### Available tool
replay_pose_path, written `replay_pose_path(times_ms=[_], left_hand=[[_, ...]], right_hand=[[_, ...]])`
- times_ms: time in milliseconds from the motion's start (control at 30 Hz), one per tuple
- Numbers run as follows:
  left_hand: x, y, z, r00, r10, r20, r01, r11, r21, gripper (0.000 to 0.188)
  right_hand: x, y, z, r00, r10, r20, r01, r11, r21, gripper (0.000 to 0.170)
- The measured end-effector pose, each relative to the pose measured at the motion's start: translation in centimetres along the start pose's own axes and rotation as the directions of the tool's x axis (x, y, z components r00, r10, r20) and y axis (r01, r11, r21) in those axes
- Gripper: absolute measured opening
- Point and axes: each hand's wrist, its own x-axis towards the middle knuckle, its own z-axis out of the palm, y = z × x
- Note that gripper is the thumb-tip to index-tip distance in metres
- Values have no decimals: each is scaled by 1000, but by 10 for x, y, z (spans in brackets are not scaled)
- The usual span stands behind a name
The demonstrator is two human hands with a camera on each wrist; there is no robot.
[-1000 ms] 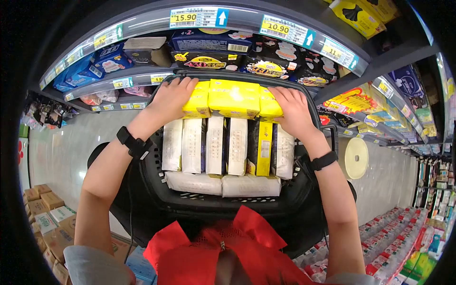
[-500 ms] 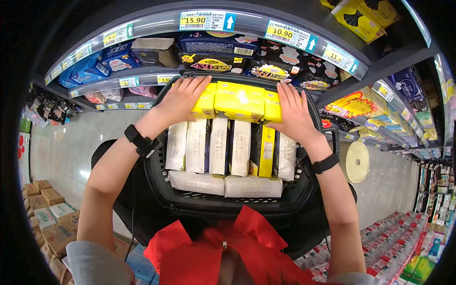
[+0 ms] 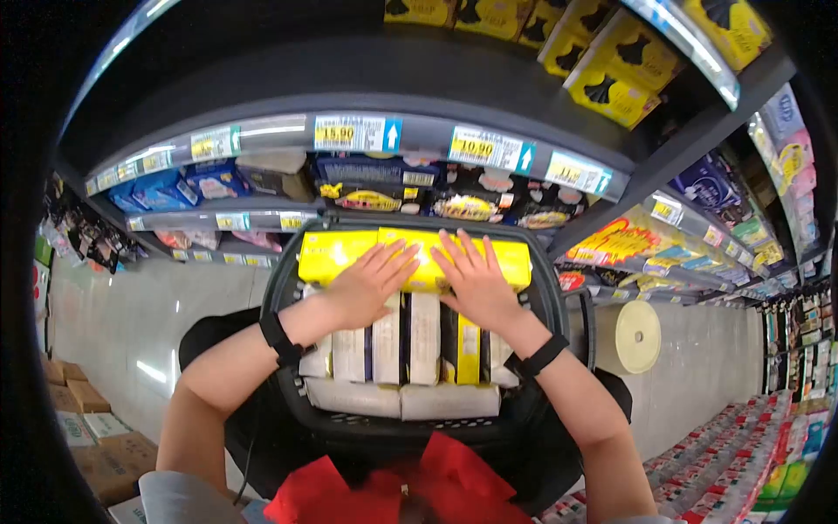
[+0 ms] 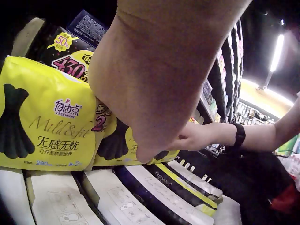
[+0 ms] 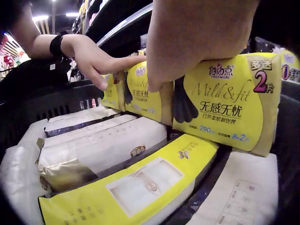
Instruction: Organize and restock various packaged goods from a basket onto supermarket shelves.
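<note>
A row of yellow sanitary pad packs (image 3: 332, 253) stands along the far side of a black basket (image 3: 548, 279). My left hand (image 3: 371, 281) lies across the top of the row near its middle, fingers extended. Close beside it, my right hand (image 3: 478, 284) rests on the same row, its fingers straight and spread. The packs' printed fronts, with a black dress picture, face me in the right wrist view, as on the end pack (image 5: 225, 98). Nearer me, white-sided packs (image 3: 349, 358) and one yellow-sided pack (image 3: 469, 354) stand on edge, partly covered by my hands and forearms.
Store shelves with price labels (image 3: 358, 133) rise just beyond the basket, with dark packs (image 3: 367, 196) below and yellow packs (image 3: 611, 92) above. A round cream stool (image 3: 637, 336) is at the right. Cartons (image 3: 113, 458) lie lower left, wrapped goods (image 3: 716, 454) lower right.
Both hands have moved inward from the ends of the yellow row to its middle. The head view has tilted up, showing more of the upper shelf.
</note>
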Motion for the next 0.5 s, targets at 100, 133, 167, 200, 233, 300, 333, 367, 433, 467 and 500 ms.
replay_pose_path(times_ms=[100,133,167,200,233,300,333,367,433,467,500], left_hand=[[0,0,-5,1000,4,15,-4,1000,30,87],[1,0,-8,999,4,41,-4,1000,-9,86],[1,-2,-12,1000,11,26,-10,999,-34,81],[0,-5,-17,1000,17,23,-16,1000,-19,81],[0,-8,-22,1000,4,12,-2,993,-117,80],[0,-9,-34,998,-25,-57,14,983,-183,72],[-1,-10,-38,997,-20,-73,6,984,-179,72],[-4,-10,-41,995,-20,-94,7,990,-142,72],[-5,-11,-44,991,-5,-133,-9,995,-103,71],[-5,-11,-46,991,-1,-133,-12,995,-102,71],[-4,-11,-46,990,23,-142,-34,996,-76,70]], right_hand=[[-1,-2,-5,1000,12,-4,-12,995,103,76],[-1,-2,-10,1000,13,-19,-11,995,96,76],[-2,-3,-17,1000,6,-30,-3,993,120,76],[-1,-4,-29,999,3,-41,3,990,144,76],[3,-4,-51,996,-5,-88,18,989,145,77],[10,4,-102,957,97,-274,-65,990,122,78],[13,16,-119,902,150,-404,-114,987,113,79],[23,30,-136,813,207,-545,-116,974,196,78],[51,69,-158,616,358,-702,-197,933,302,81],[66,93,-166,526,434,-731,-284,900,330,84],[81,116,-178,484,541,-688,-441,829,342,90]])
